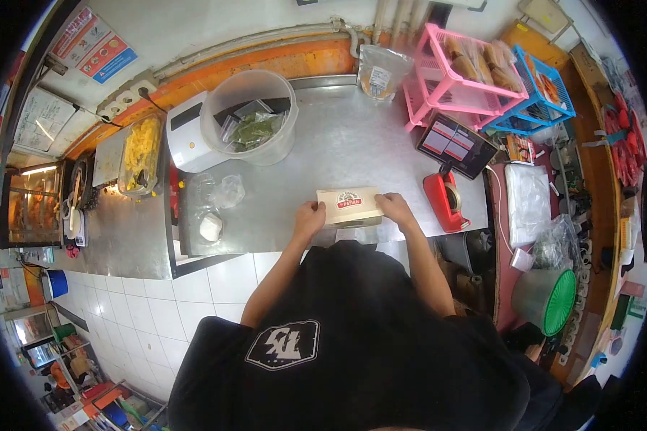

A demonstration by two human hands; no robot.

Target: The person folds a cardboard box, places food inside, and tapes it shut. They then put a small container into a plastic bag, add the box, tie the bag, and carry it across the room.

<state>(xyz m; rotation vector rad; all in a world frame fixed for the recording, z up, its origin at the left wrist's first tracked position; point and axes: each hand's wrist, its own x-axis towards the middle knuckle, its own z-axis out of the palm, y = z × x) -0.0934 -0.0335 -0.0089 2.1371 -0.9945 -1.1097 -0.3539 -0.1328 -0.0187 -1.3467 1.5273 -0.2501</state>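
A brown cardboard food box (349, 205) with a red and black printed logo is held level at the front edge of the steel table (316, 136). My left hand (310, 218) grips its left end, fingers closed on the edge. At the opposite end, my right hand (395, 209) pinches the box's right edge. The box's underside is hidden, so I cannot tell whether it rests on the metal. To the right of my right hand stands a red tape dispenser (438, 203). A small white lump (210, 227) and clear plastic bags (229, 191) lie to the left.
A clear tub (284, 136) with green packets stands beside a white machine (189, 136). At the back right are a tablet (456, 146), a pink rack (428, 86), a blue basket (535, 108) and a silver pouch (381, 74). A green-lidded container (550, 303) stands at right.
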